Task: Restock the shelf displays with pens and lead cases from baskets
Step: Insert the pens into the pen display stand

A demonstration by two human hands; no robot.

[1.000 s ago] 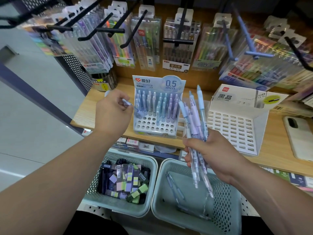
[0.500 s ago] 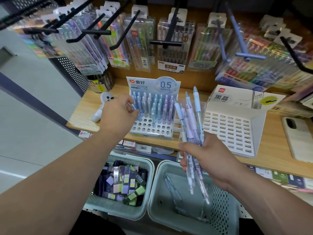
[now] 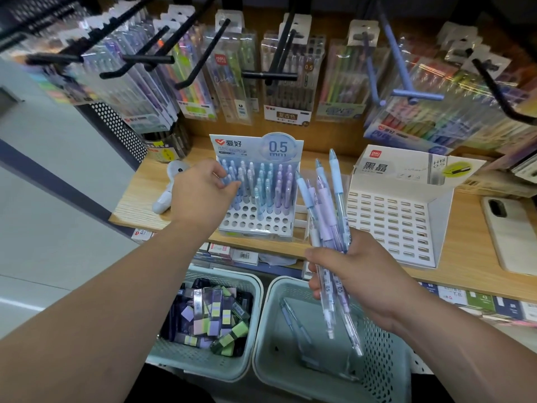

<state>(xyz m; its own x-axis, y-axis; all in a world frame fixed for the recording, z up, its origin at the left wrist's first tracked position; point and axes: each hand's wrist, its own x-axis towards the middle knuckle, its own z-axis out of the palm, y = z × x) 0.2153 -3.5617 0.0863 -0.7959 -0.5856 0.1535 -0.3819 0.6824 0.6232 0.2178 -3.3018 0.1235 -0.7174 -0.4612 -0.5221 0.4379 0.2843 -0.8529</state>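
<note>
- Shelf [image 3: 139,205]: wooden, carries both displays. Two baskets sit below its front edge.
- Left basket [image 3: 257,289]: piled with lead cases [image 3: 209,318], none being handled.
- Left hand [image 3: 200,196]: reaches over the left columns of the rack [image 3: 255,225]. Its fingers [image 3: 220,173] are curled down among the pen tops and the thumb is near the second column. Cannot tell whether they pinch a pen or have let go, as the hand hides the contact.
- Rack: back rows are full of upright pens. Front rows and the lower left holes are empty.
- Step in hand: judged to be slotting pens one at a time into the rack, roughly midway. The lead cases look untouched.
- Pens [image 3: 325,205]: a bundle fanned upward just right of the rack, tips down. The right hand [image 3: 360,277] grips them round the barrels, fingers wrapped tight, above the right basket [image 3: 270,315].
- Spare pens [image 3: 293,324]: a few lie in the bottom of the right basket.
- Lead display [image 3: 389,219]: white, right of the rack, every slot empty.
- Phone [image 3: 511,234]: lies flat at the far right of the shelf, apart from the work.
- Next move: probably the left hand comes across and takes one pen from the bundle. It then needs to line up with an empty front hole and go straight down without knocking its neighbours.
</note>
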